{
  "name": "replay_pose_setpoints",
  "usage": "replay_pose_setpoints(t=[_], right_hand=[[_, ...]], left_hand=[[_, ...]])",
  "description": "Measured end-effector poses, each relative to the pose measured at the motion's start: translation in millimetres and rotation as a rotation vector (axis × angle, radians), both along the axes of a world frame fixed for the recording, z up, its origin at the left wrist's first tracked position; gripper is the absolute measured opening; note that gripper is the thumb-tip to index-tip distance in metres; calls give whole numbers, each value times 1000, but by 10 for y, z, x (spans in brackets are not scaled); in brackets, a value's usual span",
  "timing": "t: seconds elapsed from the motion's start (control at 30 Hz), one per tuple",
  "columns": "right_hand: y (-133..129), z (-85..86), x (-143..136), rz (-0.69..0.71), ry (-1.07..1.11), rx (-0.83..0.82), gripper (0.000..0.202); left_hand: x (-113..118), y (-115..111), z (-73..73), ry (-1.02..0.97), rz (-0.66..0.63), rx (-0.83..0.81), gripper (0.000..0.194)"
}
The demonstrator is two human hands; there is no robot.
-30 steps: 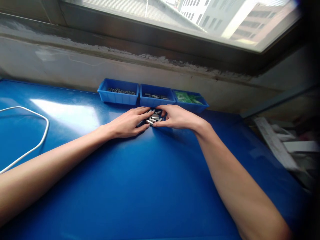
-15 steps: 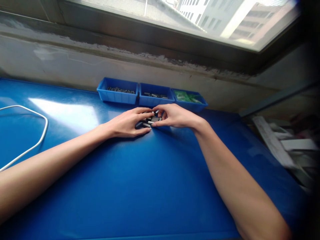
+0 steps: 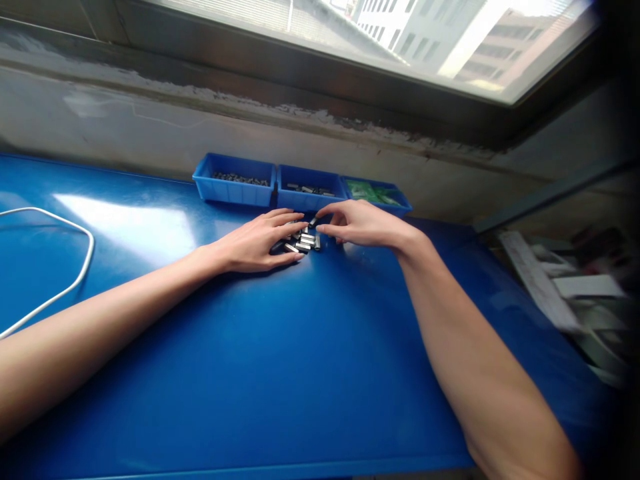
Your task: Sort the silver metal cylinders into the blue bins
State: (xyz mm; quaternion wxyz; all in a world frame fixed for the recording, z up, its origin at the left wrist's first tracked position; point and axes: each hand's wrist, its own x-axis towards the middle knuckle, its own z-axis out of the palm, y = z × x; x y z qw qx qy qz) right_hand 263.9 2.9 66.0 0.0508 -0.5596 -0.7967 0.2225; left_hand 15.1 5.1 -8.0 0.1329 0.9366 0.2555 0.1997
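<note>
A small heap of short, dark, shiny metal-looking pieces (image 3: 307, 241) lies on the blue tabletop. My left hand (image 3: 260, 241) rests palm down at the heap's left side, fingers spread and partly covering it. To the right of the heap is my right hand (image 3: 353, 223), its thumb and index finger apart with nothing visible between them. One loose piece (image 3: 313, 221) sits close to the right index fingertip; whether they touch, I cannot tell. The other right fingers are curled beneath the hand and partly hidden.
Behind my hands stand three blue bins in a row: one with small grey parts (image 3: 235, 193), one with dark bar-like pieces (image 3: 310, 199), one with green packets (image 3: 375, 193). A white cable (image 3: 85, 267) curves across the left. Clutter (image 3: 590, 287) lies at the right edge.
My right hand has drawn back to the right from the heap, and its thumb and index finger have parted. More pieces now show. My left hand stays in place with its fingers spread.
</note>
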Motion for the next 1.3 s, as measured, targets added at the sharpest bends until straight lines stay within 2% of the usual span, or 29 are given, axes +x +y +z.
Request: replay_pose_setpoints(t=[0.17, 0.4, 0.63, 0.9, 1.1, 1.3], right_hand=[[18, -72, -36, 31, -53, 98, 23], [47, -93, 8, 111, -52, 104, 31], [82, -134, 68, 159, 108, 18, 22], [73, -75, 158, 69, 355, -58, 31], [18, -48, 76, 46, 609, -84, 43], [-23, -41, -43, -16, 686, -71, 46]], left_hand=[[-3, 10, -8, 25, 3, 14, 68], [1, -2, 17, 29, -2, 20, 67], [-10, -3, 10, 36, 6, 14, 67], [-7, -5, 18, 34, 11, 8, 67], [-3, -13, 34, 25, 2, 7, 66], [-4, -8, 34, 13, -3, 23, 64]])
